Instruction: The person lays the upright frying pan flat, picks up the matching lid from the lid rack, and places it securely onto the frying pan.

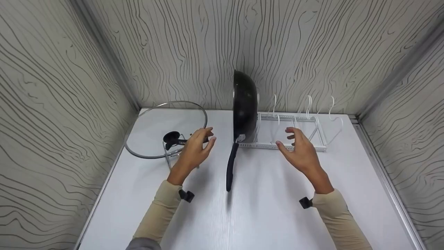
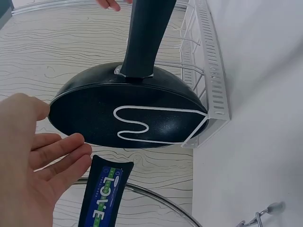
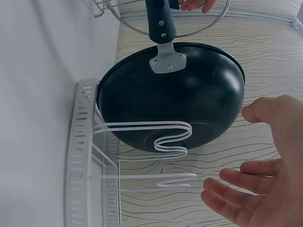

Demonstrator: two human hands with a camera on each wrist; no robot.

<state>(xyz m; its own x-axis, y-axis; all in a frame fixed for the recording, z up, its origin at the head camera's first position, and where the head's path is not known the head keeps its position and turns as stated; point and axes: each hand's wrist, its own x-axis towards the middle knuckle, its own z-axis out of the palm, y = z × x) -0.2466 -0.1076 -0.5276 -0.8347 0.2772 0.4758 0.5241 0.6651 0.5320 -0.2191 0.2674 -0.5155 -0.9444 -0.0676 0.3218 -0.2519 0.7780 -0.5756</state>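
A black wok (image 1: pixel 245 107) stands on its edge at the left end of a white metal pan rack (image 1: pixel 267 146), between the rack's bent wire dividers. Its black handle (image 1: pixel 231 168) points toward me over the tabletop. To the left of the wok, my left hand (image 1: pixel 194 150) is raised with relaxed fingers and holds nothing; the glass lid (image 1: pixel 205 119) is partly behind it. My right hand (image 1: pixel 302 152) hovers in front of the rack, thumb and fingers spread apart and holding nothing. In the right wrist view, its thumb appears close to the wok's rounded underside (image 3: pixel 203 109).
The lid leans in a chrome wire stand (image 1: pixel 168 159) at the left of the white table (image 1: pixel 263 215). A black lid handle (image 2: pixel 105 194) bears a blue label reading LOVE. Several white dividers (image 1: pixel 332 104) rise along the rack's right part. Wood-patterned walls (image 1: pixel 194 52) enclose the table.
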